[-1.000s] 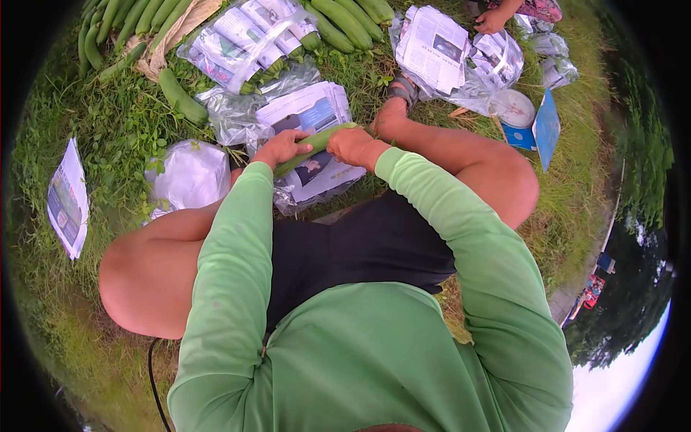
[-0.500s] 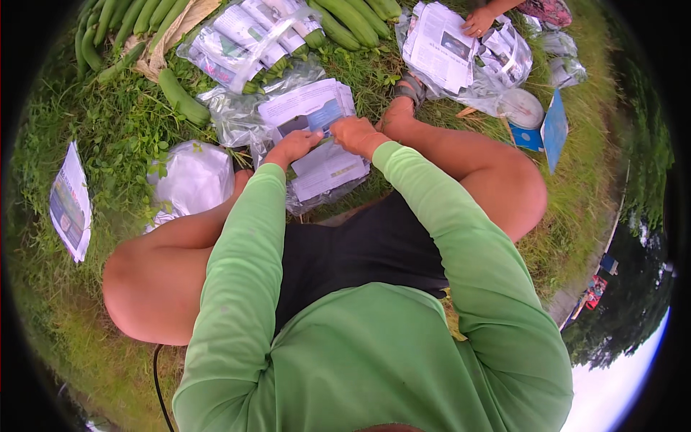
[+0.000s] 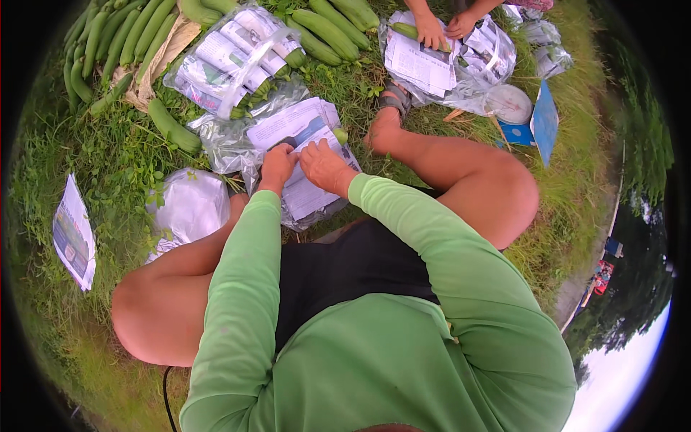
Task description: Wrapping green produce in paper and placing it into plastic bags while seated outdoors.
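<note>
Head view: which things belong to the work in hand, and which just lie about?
In use:
printed white newspaper sheets, under left hand and right hand
green vegetable, one end showing

Apparently lying about:
flat blue panel
thin black cable

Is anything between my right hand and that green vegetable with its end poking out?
Yes, newspaper: it covers most of the green vegetable, and your right hand is on the paper. Only the end at the paper's right shows bare.
</note>
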Tool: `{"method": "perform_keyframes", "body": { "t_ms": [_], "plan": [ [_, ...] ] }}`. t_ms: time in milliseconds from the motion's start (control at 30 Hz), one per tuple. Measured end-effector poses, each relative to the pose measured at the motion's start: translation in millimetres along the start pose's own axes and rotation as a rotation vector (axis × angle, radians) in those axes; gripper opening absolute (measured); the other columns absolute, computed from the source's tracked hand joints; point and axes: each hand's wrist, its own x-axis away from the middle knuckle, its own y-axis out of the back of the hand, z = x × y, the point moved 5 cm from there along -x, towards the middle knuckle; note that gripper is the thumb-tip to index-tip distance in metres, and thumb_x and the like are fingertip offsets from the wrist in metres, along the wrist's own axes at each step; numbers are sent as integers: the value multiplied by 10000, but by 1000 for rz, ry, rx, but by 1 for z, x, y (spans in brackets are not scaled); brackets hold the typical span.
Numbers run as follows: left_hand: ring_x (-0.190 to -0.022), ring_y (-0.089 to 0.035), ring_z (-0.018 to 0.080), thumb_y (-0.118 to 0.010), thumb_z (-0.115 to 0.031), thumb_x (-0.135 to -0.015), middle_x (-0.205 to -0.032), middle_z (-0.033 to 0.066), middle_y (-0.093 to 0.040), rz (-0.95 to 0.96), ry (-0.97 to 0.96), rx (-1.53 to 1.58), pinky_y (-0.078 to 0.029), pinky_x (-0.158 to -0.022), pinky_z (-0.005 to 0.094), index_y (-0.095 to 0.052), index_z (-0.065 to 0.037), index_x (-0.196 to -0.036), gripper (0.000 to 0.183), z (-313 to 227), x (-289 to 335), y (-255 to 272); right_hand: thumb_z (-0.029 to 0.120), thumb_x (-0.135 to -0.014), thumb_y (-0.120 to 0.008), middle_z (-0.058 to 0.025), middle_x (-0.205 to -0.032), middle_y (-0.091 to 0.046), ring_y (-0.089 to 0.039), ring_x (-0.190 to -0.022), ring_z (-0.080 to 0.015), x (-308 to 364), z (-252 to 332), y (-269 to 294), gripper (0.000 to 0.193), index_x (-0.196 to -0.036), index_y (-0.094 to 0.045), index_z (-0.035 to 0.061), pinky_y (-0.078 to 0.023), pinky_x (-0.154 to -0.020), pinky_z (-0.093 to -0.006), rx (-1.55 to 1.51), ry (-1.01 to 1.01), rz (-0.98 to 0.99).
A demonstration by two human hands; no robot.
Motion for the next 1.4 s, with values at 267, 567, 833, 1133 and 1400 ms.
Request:
{"method": "perform_keyframes", "body": {
  "t_ms": [267,567,833,1133,1400],
  "plan": [
    [-1213,-646,388,-756,-220,-813,-1272,166,-692,-17,-337,-266,-315,-1187,647,-475,-76,-1510,765,-89,33,1,246,-1009,-560,-40,-1164,-678,-625,-1067,-246,-1,-40,-59,240,-1193,-683,154,-469,-921,-528,-109,-146,51],
    [-1123,-651,348,-843,-214,-775,-1112,124,-685,-245,-559,-220,-384,-1149,590,-342,-92,-1617,988,-115,52,59,470,-824,-652,-272,-1162,-749,-731,-1032,-406,-25,-108,69,702,-1273,-687,-69,-565,-921,-450,-1094,-273,566],
    [-1115,-675,430,-803,-203,-787,-1162,216,-722,91,-358,-128,-537,-970,480,-361,-129,-1617,943,-247,47,140,333,-800,-784,-210,-1098,-752,-743,-920,-360,25,-193,144,553,-1238,-663,18,-583,-812,-437,-751,-102,347],
    [-1031,-713,420,-865,-175,-713,-1117,215,-705,-258,-792,-384,-561,-849,491,-541,-57,-1359,732,-303,77,167,330,-746,-845,-210,-1013,-775,-756,-942,-397,54,-223,205,511,-1152,-701,56,-612,-827,-494,-582,-225,344],
    [-1006,-718,399,-819,-224,-698,-1090,216,-756,502,-538,-81,-567,-843,440,-656,-15,-1114,493,-291,78,176,314,-849,-768,-109,-951,-758,-731,-910,-312,75,-186,263,295,-1047,-723,100,-532,-927,-511,-140,-6,166]
  ]
}}
